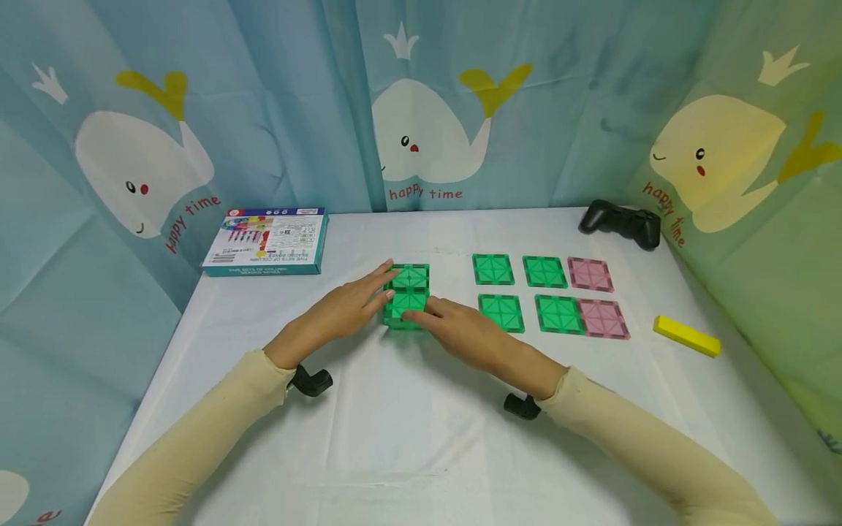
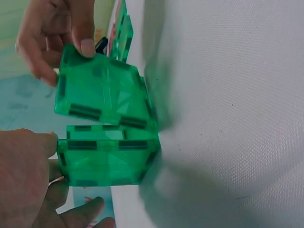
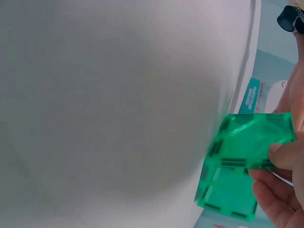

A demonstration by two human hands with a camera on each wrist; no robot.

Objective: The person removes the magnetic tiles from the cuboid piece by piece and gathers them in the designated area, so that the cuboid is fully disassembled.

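Tiles of see-through green plastic form the boxy structure [image 1: 412, 278] in front of you in the head view, right of the carton [image 1: 263, 241] and a little nearer you. Your left grip [image 1: 349, 307] lies on the structure's carton side, fingers mostly extended and touching it; your right grip [image 1: 470, 332] works on the side away from the carton. Farther right of the carton lie four flat green tiles [image 1: 501, 313] and two pink tiles [image 1: 603, 318], square, glossy, with raised diagonal lines. The matte black controller [image 1: 620, 223] and smooth yellow bar [image 1: 687, 336] sit well to the carton's right, the bar nearer you. White cloth covers the bench [image 1: 421, 438].

From your left wrist, the structure shows tiles on edge with dark rectangular inserts along their rims. Your right grip pinches the raised tile [image 2: 102, 90], which leans away from the neighbouring wall, leaving a narrow gap. Your left thumb and a finger touch that wall's edge. The cloth shows a fine woven grain.

From your right wrist, your thumb presses the glossy face of the pinched tile, fingers beneath; the carton's teal edge shows behind the structure.
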